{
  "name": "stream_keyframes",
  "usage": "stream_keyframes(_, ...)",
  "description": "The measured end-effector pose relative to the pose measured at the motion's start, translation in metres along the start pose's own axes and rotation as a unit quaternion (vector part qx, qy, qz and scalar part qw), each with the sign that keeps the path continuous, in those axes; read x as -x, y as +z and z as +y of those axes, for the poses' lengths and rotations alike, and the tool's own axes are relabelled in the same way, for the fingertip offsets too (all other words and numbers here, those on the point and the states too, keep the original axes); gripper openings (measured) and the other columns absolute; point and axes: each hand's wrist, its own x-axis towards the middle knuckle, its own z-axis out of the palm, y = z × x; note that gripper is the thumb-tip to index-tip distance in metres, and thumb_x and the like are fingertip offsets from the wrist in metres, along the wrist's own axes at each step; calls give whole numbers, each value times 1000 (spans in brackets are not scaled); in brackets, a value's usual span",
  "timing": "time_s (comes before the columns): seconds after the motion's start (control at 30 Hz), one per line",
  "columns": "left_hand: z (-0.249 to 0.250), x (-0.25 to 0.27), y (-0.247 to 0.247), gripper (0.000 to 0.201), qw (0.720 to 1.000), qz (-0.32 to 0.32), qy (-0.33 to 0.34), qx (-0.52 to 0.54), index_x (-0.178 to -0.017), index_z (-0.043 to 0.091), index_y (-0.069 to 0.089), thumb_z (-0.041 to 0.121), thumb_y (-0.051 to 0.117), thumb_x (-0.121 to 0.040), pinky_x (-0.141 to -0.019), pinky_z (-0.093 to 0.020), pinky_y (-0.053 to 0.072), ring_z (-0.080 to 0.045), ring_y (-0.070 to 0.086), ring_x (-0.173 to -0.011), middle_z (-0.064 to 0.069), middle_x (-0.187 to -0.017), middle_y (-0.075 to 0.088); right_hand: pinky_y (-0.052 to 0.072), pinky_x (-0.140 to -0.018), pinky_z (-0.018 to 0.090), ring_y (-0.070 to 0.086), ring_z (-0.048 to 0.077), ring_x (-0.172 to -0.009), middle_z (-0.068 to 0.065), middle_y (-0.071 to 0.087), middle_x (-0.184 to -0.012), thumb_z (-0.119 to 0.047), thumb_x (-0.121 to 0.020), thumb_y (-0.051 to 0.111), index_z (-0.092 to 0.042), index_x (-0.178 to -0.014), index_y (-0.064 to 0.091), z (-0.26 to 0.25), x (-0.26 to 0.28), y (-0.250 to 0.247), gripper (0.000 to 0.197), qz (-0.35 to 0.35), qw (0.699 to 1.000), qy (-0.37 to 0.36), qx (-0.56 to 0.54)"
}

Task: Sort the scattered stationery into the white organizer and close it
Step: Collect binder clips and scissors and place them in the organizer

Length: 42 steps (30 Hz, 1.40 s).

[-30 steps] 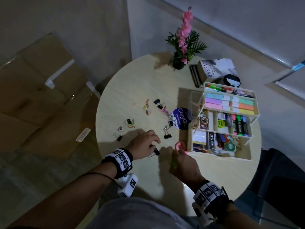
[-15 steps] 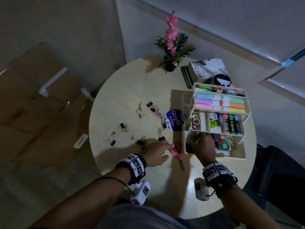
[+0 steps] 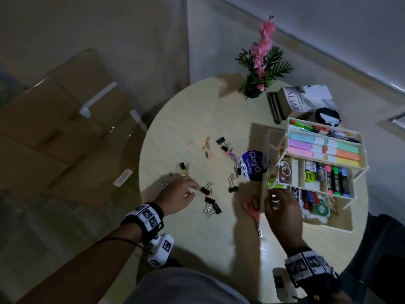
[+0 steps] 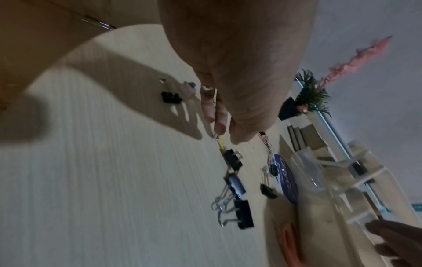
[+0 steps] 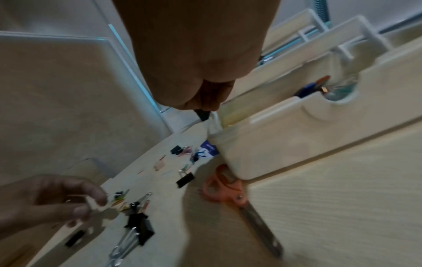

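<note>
The white organizer (image 3: 317, 226) stands with its tiers spread at the table's right, full of markers, tape and notes. My right hand (image 3: 272, 199) hovers at its front left corner, fingers curled on a small black clip (image 5: 202, 115). My left hand (image 3: 194, 190) is further left on the table, its thumb and fingertips pinching a paper clip (image 4: 221, 143) beside a black binder clip (image 3: 205, 190). Pink-handled scissors (image 3: 252, 207) lie between the hands, against the organizer. More binder clips (image 3: 213, 205) and coloured paper clips (image 3: 233, 155) lie scattered.
A round blue ClayG lid (image 3: 252, 164) lies by the organizer's left side. A potted pink flower (image 3: 260, 62), a book (image 3: 291, 102) and a black round thing (image 3: 327, 116) stand at the back. Cardboard boxes (image 3: 54, 128) sit on the floor left of the table.
My left hand has left the scissors and gone left to the clips. My right hand went from the table's front to the organizer's front left corner and stays there.
</note>
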Motion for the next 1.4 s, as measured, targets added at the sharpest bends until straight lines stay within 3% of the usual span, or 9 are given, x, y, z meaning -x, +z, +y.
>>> stream_keyframes(0.1, -13, -3, -8, 21, 999, 32, -25, 4, -110, 26, 73, 12, 70, -94, -77, -23, 51, -1, 60, -79, 17, -126, 56, 59, -65, 40, 64, 18, -78, 2, 66, -106, -14, -89, 75, -11, -104, 72, -34, -12, 9, 15, -49, 997, -53, -24)
stream_keyframes(0.43, -33, 13, -32, 21, 995, 90, -45, 22, -108, 25, 73, 10, 70, -94, -73, -15, 47, -1, 59, -78, 14, -107, 58, 57, -93, 40, 64, 28, -112, 10, 52, -142, -10, -95, 65, -18, -139, 58, -109, -119, 116, 45, -210, 972, -96, 43)
stream_keyframes(0.57, -54, 38, -43, 21, 991, 118, -60, 36, -112, 23, 72, 12, 69, -96, -73, -11, 45, 4, 58, -82, 12, -110, 59, 56, -85, 42, 65, 41, -104, 19, 56, -132, -2, -93, 56, -12, -137, 61, -110, -138, 142, 45, -230, 965, -111, 64)
stream_keyframes(0.73, -81, 63, -47, 23, 985, 125, -110, 49, -116, 25, 70, 14, 67, -96, -83, -31, 57, -11, 64, -92, 8, -116, 59, 51, -77, 35, 64, 37, -88, 18, 62, -106, -5, -98, 51, -10, -126, 64, -101, -139, 158, 32, -206, 970, -123, 49)
stream_keyframes(0.87, -84, 62, -43, 29, 985, 127, -101, 57, -123, 20, 68, 9, 65, -96, -87, -28, 57, -14, 65, -96, 4, -125, 58, 56, -71, 45, 63, 35, -80, 17, 65, -95, -11, -101, 52, -6, -105, 66, -95, -136, 155, 14, -171, 978, -118, 38)
stream_keyframes(0.97, -78, 44, -40, 32, 989, 129, -68, 23, -123, 26, 65, 10, 63, -95, -84, -26, 56, -14, 65, -96, 6, -123, 55, 53, -73, 43, 61, 34, -83, 16, 66, -93, -6, -96, 62, -4, -98, 66, -90, -127, 145, 5, -152, 984, -92, 30)
stream_keyframes(1.17, -60, 1, -37, 25, 990, 124, -50, -42, -110, 19, 70, 6, 68, -89, -80, -42, 59, -25, 63, -100, -2, -113, 61, 54, -73, 40, 64, 28, -81, 11, 66, -98, -17, -102, 62, -10, -110, 70, -82, -91, 104, 13, -134, 984, -114, 2)
stream_keyframes(1.27, -56, -15, -35, 17, 990, 119, -51, -57, -105, 19, 71, 10, 70, -90, -77, -40, 56, -27, 65, -95, -3, -105, 64, 56, -73, 40, 64, 21, -79, 5, 65, -99, -19, -104, 61, -13, -117, 70, -83, -67, 70, 17, -135, 983, -122, -19)
stream_keyframes(1.4, -51, -21, -35, 13, 986, 149, -49, -52, -97, 19, 75, 11, 78, -87, -74, -36, 58, -21, 67, -84, -3, -95, 70, 54, -80, 28, 66, 14, -90, 3, 67, -110, -16, -103, 64, -13, -125, 71, -74, -47, 24, 24, -112, 988, -102, -29)
